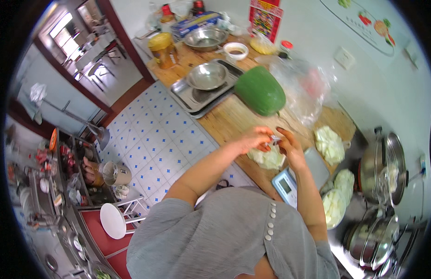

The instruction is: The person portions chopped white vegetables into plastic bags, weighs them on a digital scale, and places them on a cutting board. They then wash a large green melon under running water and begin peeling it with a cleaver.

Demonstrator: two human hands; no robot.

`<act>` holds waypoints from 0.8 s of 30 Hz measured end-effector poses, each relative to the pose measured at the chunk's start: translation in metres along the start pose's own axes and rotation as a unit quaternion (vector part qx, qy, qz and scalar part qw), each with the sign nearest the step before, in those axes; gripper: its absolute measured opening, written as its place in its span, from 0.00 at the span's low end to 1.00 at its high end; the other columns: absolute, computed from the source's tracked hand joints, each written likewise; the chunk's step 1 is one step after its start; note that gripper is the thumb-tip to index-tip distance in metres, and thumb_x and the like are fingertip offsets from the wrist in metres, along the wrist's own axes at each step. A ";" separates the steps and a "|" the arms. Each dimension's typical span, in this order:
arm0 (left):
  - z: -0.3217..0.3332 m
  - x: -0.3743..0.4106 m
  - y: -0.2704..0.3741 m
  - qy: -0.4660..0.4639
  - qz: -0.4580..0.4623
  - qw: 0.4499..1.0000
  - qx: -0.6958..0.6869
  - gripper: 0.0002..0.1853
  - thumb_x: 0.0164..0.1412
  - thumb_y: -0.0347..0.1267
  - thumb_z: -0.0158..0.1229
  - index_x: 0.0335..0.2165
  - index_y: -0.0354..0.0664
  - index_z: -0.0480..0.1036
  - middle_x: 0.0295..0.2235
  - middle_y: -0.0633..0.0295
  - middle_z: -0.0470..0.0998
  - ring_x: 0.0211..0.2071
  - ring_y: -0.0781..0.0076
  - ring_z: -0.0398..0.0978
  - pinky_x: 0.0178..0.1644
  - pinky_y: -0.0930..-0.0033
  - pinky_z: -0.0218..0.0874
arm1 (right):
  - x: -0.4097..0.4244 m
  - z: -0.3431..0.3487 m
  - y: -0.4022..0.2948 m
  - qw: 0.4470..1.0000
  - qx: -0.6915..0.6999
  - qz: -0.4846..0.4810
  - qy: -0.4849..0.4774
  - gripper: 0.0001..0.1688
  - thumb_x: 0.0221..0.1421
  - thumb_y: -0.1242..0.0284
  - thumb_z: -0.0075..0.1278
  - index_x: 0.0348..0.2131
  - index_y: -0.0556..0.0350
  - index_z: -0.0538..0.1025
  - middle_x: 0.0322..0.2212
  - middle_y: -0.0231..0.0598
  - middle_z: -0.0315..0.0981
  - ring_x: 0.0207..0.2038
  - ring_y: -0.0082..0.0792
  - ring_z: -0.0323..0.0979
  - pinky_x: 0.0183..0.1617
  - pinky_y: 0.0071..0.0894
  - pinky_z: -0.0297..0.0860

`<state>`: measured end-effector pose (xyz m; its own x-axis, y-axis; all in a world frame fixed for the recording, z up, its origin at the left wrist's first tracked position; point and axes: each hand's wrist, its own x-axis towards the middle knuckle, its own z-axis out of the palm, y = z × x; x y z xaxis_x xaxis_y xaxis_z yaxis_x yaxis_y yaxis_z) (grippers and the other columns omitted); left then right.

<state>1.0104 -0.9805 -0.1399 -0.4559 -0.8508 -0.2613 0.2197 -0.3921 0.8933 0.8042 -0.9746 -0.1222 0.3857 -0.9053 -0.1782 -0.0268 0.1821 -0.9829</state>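
Note:
My left hand (pixel 255 140) and my right hand (pixel 291 145) meet over the wooden worktop (pixel 220 127), their fingertips stained orange. Between them they pinch a bit of thin whitish plastic (pixel 275 138), which looks like the neck of a bag. Directly below lies a clear plastic bag of pale cut pieces (pixel 267 159), partly covered by my fingers. Close to my right wrist is a digital kitchen scale (pixel 286 185), with a grey platform (pixel 314 161). A large green melon (pixel 260 91) rests on the worktop beyond my hands.
Similar filled bags (pixel 330 144) (pixel 334 209) lie to the right, near lidded steel pots (pixel 383 171). Loose clear plastic (pixel 302 89) lies beside the melon. Farther left are metal trays (pixel 182 101), a steel bowl (pixel 207 75) and a yellow-lidded jar (pixel 163 50). A white stool (pixel 113 220) stands on the floor.

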 end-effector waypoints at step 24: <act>-0.016 -0.027 0.002 0.021 0.076 0.990 0.120 0.08 0.58 0.29 0.59 0.36 0.40 0.73 0.33 0.69 0.74 0.33 0.82 0.67 0.33 0.80 0.55 | 0.000 0.000 0.012 0.988 -0.091 0.042 0.120 0.13 0.58 0.73 0.47 0.41 0.59 0.76 0.27 0.31 0.71 0.27 0.22 0.67 0.32 0.23 0.65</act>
<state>1.0370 -0.9636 -0.1366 -0.3965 -0.9090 -0.1284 0.0687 -0.1689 0.9832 0.8044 -0.9726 -0.1340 0.1461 -0.9588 -0.2437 -0.2225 0.2081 -0.9524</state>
